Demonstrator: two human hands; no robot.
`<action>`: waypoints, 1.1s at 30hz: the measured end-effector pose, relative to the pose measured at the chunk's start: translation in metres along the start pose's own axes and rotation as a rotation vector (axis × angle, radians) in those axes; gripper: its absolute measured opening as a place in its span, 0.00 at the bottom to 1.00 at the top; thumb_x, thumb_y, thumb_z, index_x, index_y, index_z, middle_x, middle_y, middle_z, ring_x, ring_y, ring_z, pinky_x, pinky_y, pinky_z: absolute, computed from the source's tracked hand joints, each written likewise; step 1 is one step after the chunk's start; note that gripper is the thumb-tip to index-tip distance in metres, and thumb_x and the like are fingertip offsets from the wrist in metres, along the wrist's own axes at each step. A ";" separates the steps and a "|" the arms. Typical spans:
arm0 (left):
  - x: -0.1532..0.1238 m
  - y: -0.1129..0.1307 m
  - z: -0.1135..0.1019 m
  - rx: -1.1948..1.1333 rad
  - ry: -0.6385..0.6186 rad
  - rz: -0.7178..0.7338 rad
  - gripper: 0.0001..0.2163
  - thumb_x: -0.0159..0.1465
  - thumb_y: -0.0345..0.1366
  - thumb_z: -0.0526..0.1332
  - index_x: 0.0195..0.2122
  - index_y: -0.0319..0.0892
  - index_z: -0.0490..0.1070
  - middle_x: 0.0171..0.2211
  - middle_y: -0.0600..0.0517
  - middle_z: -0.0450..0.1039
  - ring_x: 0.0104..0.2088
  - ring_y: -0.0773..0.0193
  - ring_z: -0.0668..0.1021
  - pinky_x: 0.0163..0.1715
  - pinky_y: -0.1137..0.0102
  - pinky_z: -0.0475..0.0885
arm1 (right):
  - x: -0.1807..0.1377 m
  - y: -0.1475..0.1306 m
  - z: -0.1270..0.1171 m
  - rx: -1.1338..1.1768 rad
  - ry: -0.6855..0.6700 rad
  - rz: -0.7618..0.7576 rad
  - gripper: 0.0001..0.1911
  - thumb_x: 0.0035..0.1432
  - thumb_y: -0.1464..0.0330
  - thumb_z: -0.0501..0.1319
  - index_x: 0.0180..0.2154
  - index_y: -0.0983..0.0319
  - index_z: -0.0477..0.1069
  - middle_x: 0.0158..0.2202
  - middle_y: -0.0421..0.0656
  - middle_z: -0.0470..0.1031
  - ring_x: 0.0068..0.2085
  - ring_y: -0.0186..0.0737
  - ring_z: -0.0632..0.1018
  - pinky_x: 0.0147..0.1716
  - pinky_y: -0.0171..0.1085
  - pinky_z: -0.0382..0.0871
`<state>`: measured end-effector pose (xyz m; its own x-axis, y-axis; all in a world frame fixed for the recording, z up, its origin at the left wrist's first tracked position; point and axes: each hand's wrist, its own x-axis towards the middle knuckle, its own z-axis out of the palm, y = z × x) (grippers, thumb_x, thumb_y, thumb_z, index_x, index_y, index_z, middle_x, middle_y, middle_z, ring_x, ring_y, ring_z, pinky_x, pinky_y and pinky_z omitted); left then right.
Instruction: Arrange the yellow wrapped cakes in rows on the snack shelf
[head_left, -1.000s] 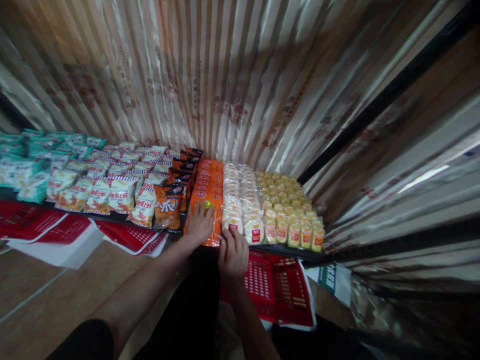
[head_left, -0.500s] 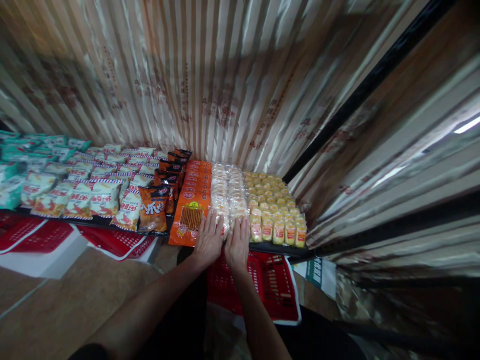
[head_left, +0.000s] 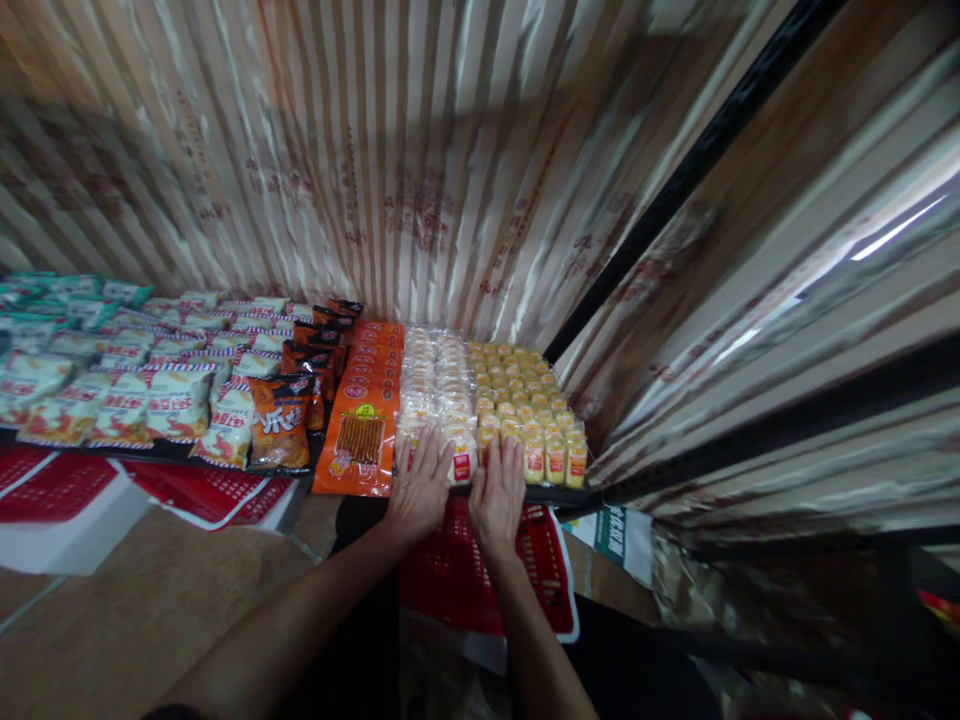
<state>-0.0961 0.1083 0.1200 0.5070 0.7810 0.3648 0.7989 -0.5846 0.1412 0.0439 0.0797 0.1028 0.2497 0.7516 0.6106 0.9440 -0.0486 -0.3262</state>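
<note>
My left hand (head_left: 421, 482) lies flat with its fingers stretched forward, against the front of the white-wrapped snack packs (head_left: 439, 385). To its right, my right hand (head_left: 498, 490) is also laid out flat, its fingertips on the yellow wrapped snacks (head_left: 555, 460) at the left end of their front row. Between the two hands a white pack with a red label (head_left: 462, 462) shows. Orange pretzel-stick-like snack bags (head_left: 358, 440) stand in a row just left of my left hand. Neither hand is wrapped around anything.
Farther left on the shelf are black-and-orange bags (head_left: 281, 425), white snack bags (head_left: 176, 400) and green bags (head_left: 79, 305). Red baskets (head_left: 559, 600) stand below. Striped plastic sheeting (head_left: 427, 130) backs the shelf; a black metal post (head_left: 675, 200) slants up at right.
My right hand has shifted rightward from the white packs onto the yellow snacks, so the hands are farther apart. The view has turned slightly right.
</note>
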 end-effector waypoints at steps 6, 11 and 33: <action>0.005 0.029 0.017 -0.027 0.029 0.118 0.25 0.65 0.37 0.49 0.63 0.44 0.49 0.65 0.44 0.45 0.65 0.53 0.47 0.62 0.52 0.49 | 0.006 0.042 -0.009 -0.130 0.071 0.108 0.27 0.63 0.65 0.46 0.61 0.69 0.53 0.64 0.59 0.49 0.66 0.54 0.46 0.57 0.58 0.52; 0.013 0.048 0.031 -0.033 0.004 0.196 0.24 0.65 0.37 0.49 0.63 0.42 0.50 0.65 0.44 0.48 0.65 0.54 0.48 0.62 0.51 0.47 | 0.010 0.064 -0.011 -0.171 0.097 0.128 0.28 0.63 0.62 0.48 0.62 0.67 0.53 0.65 0.59 0.46 0.66 0.57 0.44 0.56 0.60 0.51; 0.028 0.083 0.056 0.087 0.173 0.172 0.23 0.65 0.36 0.50 0.62 0.43 0.53 0.64 0.43 0.50 0.64 0.54 0.53 0.61 0.53 0.50 | 0.023 0.100 -0.018 -0.161 0.118 -0.001 0.27 0.63 0.61 0.47 0.60 0.69 0.56 0.64 0.59 0.50 0.65 0.56 0.48 0.56 0.59 0.53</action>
<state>0.0027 0.0943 0.0901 0.5811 0.6181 0.5294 0.7344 -0.6786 -0.0138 0.1484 0.0808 0.0969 0.2631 0.6701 0.6941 0.9643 -0.1595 -0.2115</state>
